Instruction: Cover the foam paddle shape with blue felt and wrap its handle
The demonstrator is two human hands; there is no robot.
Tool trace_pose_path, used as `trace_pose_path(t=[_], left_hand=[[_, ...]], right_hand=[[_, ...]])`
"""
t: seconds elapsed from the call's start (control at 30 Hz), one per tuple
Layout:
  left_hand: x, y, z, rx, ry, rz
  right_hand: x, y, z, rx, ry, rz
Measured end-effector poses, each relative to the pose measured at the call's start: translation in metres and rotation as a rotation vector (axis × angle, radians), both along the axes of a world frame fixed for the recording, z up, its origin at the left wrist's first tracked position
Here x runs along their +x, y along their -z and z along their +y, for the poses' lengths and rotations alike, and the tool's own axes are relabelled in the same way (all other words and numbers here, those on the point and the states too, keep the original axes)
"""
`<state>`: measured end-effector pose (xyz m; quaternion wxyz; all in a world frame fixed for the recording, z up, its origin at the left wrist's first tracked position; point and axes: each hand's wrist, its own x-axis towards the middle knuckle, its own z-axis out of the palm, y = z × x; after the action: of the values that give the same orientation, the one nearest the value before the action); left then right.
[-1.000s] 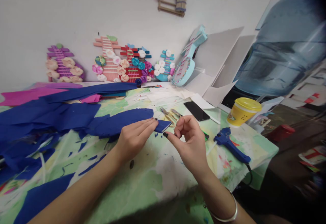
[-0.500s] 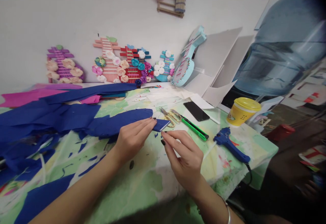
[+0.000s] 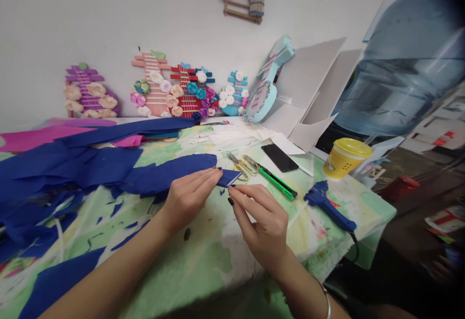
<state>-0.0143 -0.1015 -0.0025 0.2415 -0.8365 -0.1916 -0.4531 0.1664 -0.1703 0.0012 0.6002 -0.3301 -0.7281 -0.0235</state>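
Note:
A long board piece covered in dark blue paper (image 3: 178, 166), rounded on top, lies on the table with its narrow end pointing right. A white edge shows at that end. My left hand (image 3: 191, 190) grips the piece near its narrow end, fingers pressed together over it. Just right of the white edge, my right hand (image 3: 259, 217) is closed in a pinch at thumb and forefinger. What the pinch holds, if anything, is too small to make out. Gold-handled scissors (image 3: 241, 165) and a green utility knife (image 3: 276, 182) lie just beyond my right hand.
A blue glue gun (image 3: 332, 207) lies at the right, near a black phone (image 3: 279, 158) and a yellow-lidded cup (image 3: 347, 158). Blue paper (image 3: 98, 166) and scraps cover the left. Flower-trimmed guitar shapes (image 3: 154, 86) and grey boards (image 3: 312, 72) lean on the wall.
My right fingertips have come slightly closer to the white edge of the blue piece. My left hand keeps its place on it. The rest looks the same.

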Motion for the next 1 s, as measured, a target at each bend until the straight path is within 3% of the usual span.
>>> trace_pose_path(t=[0.57,1.0], left_hand=[[-0.0005,-0.0013,-0.0002,0.018,0.012,-0.015],[0.0012,-0.0005,-0.0011,-0.005,0.008,-0.004]], right_hand=[[0.0022,-0.0001,0.0008,0.035,-0.034,0.011],[0.0021,-0.0061,-0.0004,0.096,0.07,-0.115]])
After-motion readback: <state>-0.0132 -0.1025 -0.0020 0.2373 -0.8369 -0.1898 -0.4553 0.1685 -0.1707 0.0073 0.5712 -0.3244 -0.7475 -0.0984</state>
